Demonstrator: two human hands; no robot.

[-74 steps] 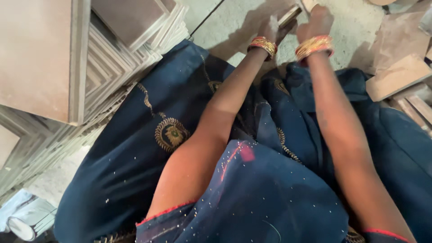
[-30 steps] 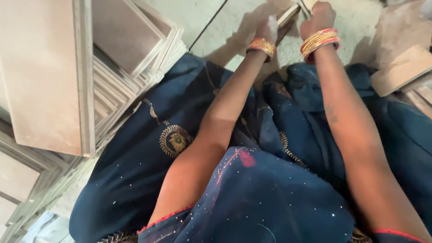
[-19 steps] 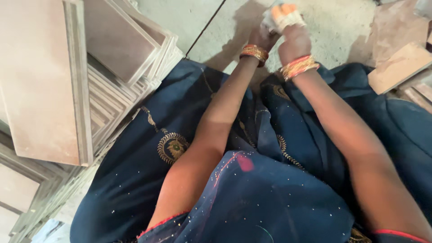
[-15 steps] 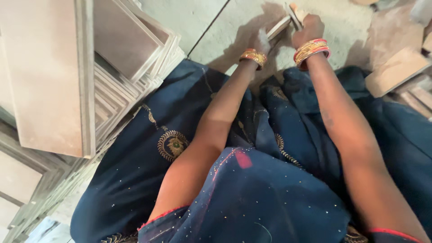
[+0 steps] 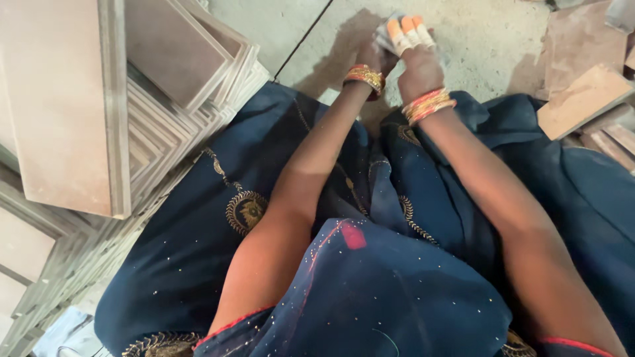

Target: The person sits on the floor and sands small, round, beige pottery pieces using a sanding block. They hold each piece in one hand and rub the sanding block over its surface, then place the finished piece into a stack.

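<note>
Seen from my remote feed: both hands meet over the concrete floor [image 5: 489, 46], straight ahead of the knees. The right hand [image 5: 415, 63], fingertips wrapped in orange-and-white tape, is closed over a small pale piece [image 5: 383, 41] whose shape I cannot make out. The left hand [image 5: 374, 56] grips the same piece from the left side, mostly hidden behind it, so neither hand is nearer. Gold bangles [image 5: 364, 76] ring both wrists. Stacked tiles [image 5: 165, 86] stand well apart to the left; loose tile pieces [image 5: 582, 99] lie to the right.
</note>
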